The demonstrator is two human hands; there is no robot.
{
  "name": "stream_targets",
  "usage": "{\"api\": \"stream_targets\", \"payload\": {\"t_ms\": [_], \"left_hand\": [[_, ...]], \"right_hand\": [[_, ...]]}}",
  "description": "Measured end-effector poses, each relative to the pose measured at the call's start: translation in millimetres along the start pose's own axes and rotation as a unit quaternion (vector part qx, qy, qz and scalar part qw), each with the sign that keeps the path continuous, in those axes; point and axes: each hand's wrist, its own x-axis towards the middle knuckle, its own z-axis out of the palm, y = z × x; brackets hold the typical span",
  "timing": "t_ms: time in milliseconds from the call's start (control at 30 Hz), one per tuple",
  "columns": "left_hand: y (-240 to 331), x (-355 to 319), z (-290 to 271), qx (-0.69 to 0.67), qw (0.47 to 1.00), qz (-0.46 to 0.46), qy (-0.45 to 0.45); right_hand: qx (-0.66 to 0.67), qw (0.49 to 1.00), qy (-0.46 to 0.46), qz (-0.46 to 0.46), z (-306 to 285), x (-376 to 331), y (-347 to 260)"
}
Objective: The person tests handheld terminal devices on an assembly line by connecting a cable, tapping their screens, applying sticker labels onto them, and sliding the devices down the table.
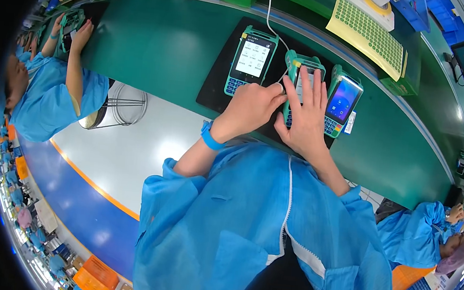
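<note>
Three handheld card terminals in green frames lie on a black mat. The left terminal shows a menu of icons; the right terminal has a blue lit screen. Between them is the middle terminal, its screen mostly covered by my right hand, which lies flat with fingers stretched. My left hand is closed in a pinch at the middle terminal's left edge. A white cable runs down from above into its fingertips; the cable's end is hidden there. A blue strap circles my left wrist.
The green bench curves across the view. Yellow sheets of round green stickers lie on a box at the back right. Co-workers in blue sit at left and right. A stool stands at left.
</note>
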Motion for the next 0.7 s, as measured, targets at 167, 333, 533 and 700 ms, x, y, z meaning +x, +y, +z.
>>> {"api": "stream_targets", "payload": {"t_ms": [167, 333, 533, 700], "left_hand": [[-23, -16, -44, -0.513, 0.851, -0.103, 0.045], [-33, -49, -140, -0.637, 0.686, 0.181, 0.301], [-63, -75, -166, -0.368, 0.698, 0.129, 0.601], [-78, -64, -118, 0.014, 0.869, -0.097, 0.485]], "right_hand": [[-0.009, 1.000, 0.011, 0.019, 0, -2, 2], [-0.036, 0.999, 0.002, 0.009, 3, -6, 0], [0.000, 1.000, 0.007, 0.017, 4, -9, -6], [-0.040, 0.998, 0.029, 0.036, 12, -11, -11]]}}
